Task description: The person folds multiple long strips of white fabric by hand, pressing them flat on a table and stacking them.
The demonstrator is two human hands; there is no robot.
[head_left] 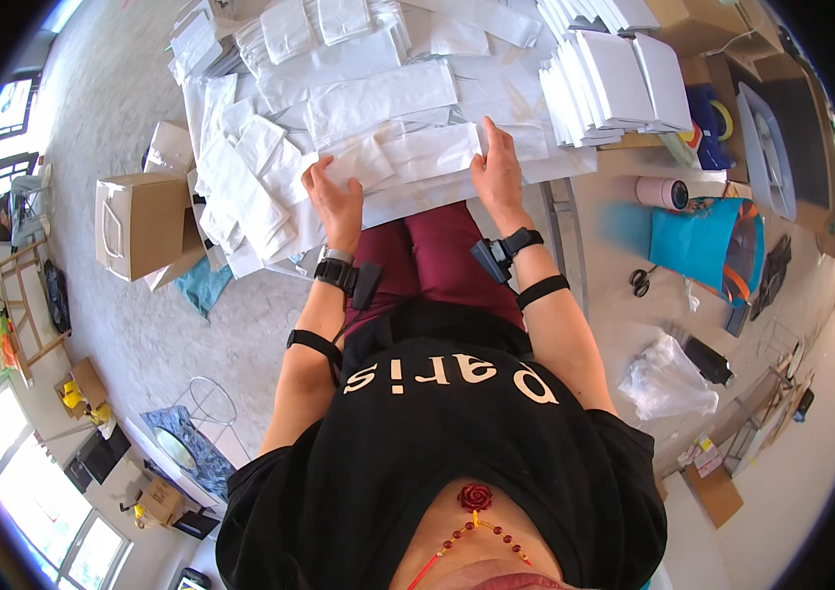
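Folded white plastic bags [383, 98] lie in overlapping rows on a table in front of me. One long flat white bag [432, 155] lies across the near edge, between my two hands. My left hand [337, 205] rests at its left end, fingers slightly bent and thumb apart, touching the white plastic. At the right end is my right hand [499, 179], its index finger stretched forward and its thumb apart beside the bag's edge. More loose white bags [258, 162] overlap in a heap left of my left hand. The undersides of both hands are hidden.
Stacks of white folded pieces [614, 84] stand at the table's right. A cardboard box [142, 226] is left of the table. On the right are a pink cylinder [661, 193], a turquoise bag [702, 246], black scissors [641, 282] and clear plastic wrapping [668, 379].
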